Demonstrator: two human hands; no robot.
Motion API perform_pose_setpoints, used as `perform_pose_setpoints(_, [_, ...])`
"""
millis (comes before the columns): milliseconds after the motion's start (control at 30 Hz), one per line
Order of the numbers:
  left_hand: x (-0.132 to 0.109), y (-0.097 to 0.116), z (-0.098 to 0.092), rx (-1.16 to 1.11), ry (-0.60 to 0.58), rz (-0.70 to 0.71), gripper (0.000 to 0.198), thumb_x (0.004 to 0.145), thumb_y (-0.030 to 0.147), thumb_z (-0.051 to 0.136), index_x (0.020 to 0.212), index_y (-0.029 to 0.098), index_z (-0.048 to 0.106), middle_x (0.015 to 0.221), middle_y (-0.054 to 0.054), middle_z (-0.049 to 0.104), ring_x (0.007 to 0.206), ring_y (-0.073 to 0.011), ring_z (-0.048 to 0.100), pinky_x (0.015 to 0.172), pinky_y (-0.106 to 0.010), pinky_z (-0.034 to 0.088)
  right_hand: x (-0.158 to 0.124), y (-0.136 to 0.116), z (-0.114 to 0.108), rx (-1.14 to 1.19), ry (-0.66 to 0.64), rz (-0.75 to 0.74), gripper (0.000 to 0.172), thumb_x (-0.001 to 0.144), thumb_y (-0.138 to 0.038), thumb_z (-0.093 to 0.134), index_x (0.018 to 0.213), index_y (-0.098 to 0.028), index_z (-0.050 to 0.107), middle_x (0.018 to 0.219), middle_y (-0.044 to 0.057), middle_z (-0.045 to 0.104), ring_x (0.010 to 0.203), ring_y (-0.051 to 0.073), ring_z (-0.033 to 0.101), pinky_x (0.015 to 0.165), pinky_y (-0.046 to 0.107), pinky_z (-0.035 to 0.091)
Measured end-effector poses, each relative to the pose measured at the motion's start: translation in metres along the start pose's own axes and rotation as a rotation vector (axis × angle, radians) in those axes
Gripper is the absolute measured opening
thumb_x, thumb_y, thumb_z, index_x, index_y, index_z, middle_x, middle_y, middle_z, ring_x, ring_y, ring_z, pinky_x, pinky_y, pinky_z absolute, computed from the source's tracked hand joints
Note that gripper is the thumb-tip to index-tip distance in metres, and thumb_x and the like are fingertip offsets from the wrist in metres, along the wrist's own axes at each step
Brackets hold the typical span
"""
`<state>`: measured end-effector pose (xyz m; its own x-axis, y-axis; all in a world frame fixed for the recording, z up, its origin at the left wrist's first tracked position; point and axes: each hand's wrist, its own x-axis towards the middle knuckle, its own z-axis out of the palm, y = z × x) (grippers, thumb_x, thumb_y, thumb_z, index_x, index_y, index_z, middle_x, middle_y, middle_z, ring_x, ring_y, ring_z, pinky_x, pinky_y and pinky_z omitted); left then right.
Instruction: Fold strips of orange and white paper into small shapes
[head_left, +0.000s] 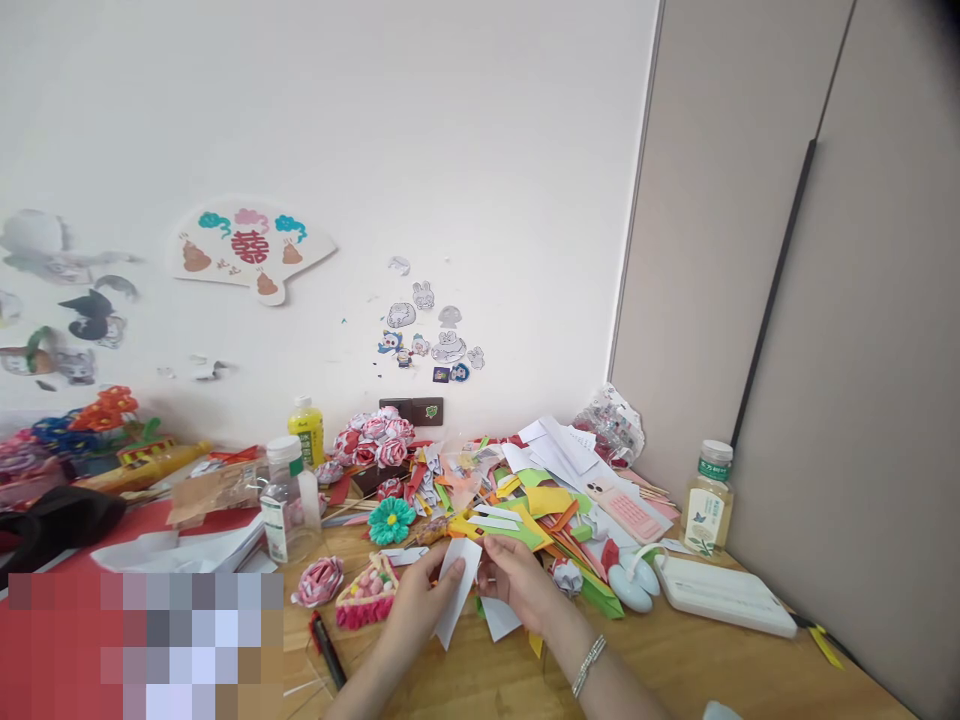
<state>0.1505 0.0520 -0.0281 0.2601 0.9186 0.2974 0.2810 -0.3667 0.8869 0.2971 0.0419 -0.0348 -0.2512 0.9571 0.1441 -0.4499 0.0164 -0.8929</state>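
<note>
My left hand (421,600) pinches a narrow folded piece of white paper (459,592) between thumb and fingers, tilted above the wooden table. Close to its upper right edge is my right hand (517,578), fingers curled in and a bracelet at the wrist; what they hold, if anything, is hidden. Beneath the right hand lies another white paper piece (500,620). Left of my left hand are a triangular pink-edged box (367,590) filled with small coloured balls and a pink-and-white paper rose (319,581). A teal fluffy flower (391,520) sits just behind.
Paper scraps (547,500) pile up behind my hands, with a pink phone (624,508) on them. A white rectangular device (724,595) and a bottle (707,500) stand right. Left are a clear bottle (281,505) and a black pen (328,648). The lower left is blurred out.
</note>
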Motion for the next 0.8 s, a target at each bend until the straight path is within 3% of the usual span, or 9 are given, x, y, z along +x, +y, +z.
perform_pose_setpoints(433, [-0.0013, 0.0040, -0.0001, 0.092, 0.003, 0.010, 0.032, 0.065, 0.041, 0.048, 0.072, 0.014, 0.064, 0.068, -0.003, 0.065, 0.068, -0.0207, 0.056, 0.063, -0.027, 0.044, 0.0002, 0.0040, -0.0026, -0.067, -0.013, 0.045, 0.026, 0.065, -0.036, 0.063, 0.076, -0.013, 0.060, 0.067, 0.002, 0.056, 0.061, 0.011, 0.051, 0.063, 0.027, 0.040])
perform_pose_setpoints(800, [-0.0007, 0.0038, 0.0014, 0.040, 0.000, -0.024, 0.038, 0.067, 0.047, 0.045, 0.073, 0.013, 0.062, 0.066, -0.002, 0.063, 0.064, -0.0185, 0.055, 0.059, -0.025, 0.042, -0.0020, -0.0005, -0.0003, -0.123, -0.009, 0.031, 0.023, 0.068, -0.037, 0.060, 0.075, -0.015, 0.061, 0.068, 0.001, 0.056, 0.064, 0.011, 0.051, 0.062, 0.025, 0.040])
